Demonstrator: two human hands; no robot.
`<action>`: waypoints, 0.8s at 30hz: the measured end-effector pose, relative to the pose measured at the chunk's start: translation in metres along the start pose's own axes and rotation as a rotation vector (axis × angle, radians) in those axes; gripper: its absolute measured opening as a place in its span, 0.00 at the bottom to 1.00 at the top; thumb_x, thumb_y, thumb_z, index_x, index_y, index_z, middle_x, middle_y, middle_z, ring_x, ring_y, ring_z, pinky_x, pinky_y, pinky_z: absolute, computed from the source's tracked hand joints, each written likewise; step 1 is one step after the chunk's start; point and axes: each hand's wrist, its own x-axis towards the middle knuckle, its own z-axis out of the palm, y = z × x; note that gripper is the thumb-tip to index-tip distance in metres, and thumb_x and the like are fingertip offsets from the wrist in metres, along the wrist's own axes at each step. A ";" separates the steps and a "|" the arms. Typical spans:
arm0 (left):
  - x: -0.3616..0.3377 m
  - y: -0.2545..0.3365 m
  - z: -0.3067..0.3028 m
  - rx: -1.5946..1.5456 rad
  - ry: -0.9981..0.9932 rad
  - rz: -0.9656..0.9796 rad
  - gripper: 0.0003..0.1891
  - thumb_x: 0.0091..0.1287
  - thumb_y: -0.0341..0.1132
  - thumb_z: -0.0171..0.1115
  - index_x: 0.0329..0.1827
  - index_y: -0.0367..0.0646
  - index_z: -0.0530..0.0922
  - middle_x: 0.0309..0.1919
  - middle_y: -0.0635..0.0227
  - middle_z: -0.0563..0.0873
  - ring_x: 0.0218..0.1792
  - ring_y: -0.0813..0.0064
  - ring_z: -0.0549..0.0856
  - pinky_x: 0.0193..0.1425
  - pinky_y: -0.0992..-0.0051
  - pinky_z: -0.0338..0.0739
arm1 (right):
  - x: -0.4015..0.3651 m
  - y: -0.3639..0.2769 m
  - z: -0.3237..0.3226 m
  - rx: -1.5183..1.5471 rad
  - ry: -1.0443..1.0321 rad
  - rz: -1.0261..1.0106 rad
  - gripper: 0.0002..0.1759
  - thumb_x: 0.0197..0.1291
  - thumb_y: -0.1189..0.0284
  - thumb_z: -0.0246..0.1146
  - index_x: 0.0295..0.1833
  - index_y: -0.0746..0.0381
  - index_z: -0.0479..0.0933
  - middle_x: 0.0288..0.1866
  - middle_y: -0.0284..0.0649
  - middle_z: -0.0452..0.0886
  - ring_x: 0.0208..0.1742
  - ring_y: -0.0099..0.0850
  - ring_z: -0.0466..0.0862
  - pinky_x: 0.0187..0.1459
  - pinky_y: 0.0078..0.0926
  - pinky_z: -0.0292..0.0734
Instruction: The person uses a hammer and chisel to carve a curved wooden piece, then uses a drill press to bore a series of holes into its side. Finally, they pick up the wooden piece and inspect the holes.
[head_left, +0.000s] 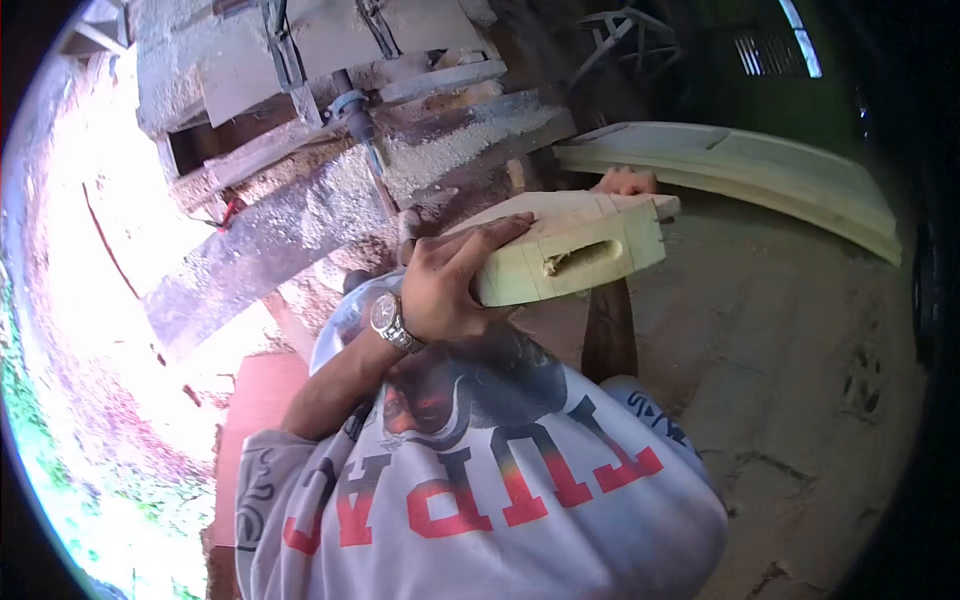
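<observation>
A pale, thick wooden board [575,285] is held up in front of my chest, its end turned toward me. That end has a rounded slot with ragged chips at its left side, and thin lines cross the wood. My left hand [445,280], with a metal watch on the wrist, grips the board's left side, fingers stretched over the upper face. On the far right, my right hand [627,182] has its fingers curled at the board's far edge; the board hides its palm and part of the forearm.
A dust-covered machine [450,140] with a dark spindle [352,110] stands beyond the board. A large pale panelled wooden piece [740,160] lies at the upper right. A reddish board [262,400] is at my left, beside bright ground. Bare floor [800,400] spreads on the right.
</observation>
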 end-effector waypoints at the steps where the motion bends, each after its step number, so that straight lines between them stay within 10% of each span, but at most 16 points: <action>1: -0.003 -0.004 -0.005 0.069 -0.004 0.011 0.41 0.43 0.34 0.80 0.67 0.41 0.78 0.55 0.56 0.89 0.51 0.55 0.90 0.57 0.63 0.86 | -0.007 0.004 0.009 -0.049 -0.013 0.014 0.14 0.69 0.63 0.64 0.43 0.63 0.72 0.33 0.40 0.78 0.32 0.33 0.78 0.37 0.34 0.78; 11: -0.041 -0.026 -0.126 0.460 -0.244 -0.271 0.30 0.51 0.35 0.82 0.60 0.42 0.84 0.47 0.58 0.91 0.43 0.59 0.92 0.49 0.67 0.86 | -0.101 0.108 0.102 -0.450 -0.164 0.170 0.14 0.73 0.64 0.53 0.45 0.64 0.79 0.35 0.40 0.81 0.37 0.31 0.81 0.43 0.32 0.76; 17: -0.082 -0.035 -0.183 0.652 -0.280 -0.438 0.30 0.51 0.37 0.83 0.59 0.45 0.84 0.47 0.59 0.90 0.47 0.58 0.90 0.54 0.65 0.85 | -0.130 0.113 0.174 0.018 -0.406 0.746 0.18 0.78 0.63 0.49 0.54 0.64 0.79 0.46 0.43 0.84 0.47 0.36 0.83 0.48 0.35 0.78; 19: -0.097 -0.040 -0.198 0.644 -0.240 -0.482 0.30 0.50 0.37 0.84 0.59 0.46 0.84 0.49 0.59 0.90 0.49 0.58 0.90 0.56 0.65 0.84 | -0.145 0.152 0.188 0.007 -0.485 0.299 0.16 0.77 0.66 0.51 0.59 0.62 0.78 0.50 0.47 0.85 0.48 0.40 0.85 0.47 0.39 0.81; 24: -0.146 -0.059 -0.209 0.692 -0.120 -0.584 0.31 0.47 0.32 0.85 0.58 0.46 0.85 0.53 0.60 0.90 0.54 0.59 0.89 0.60 0.64 0.83 | -0.164 0.171 0.197 -0.076 -0.747 0.362 0.19 0.71 0.75 0.54 0.65 0.61 0.75 0.49 0.53 0.85 0.42 0.48 0.87 0.44 0.42 0.82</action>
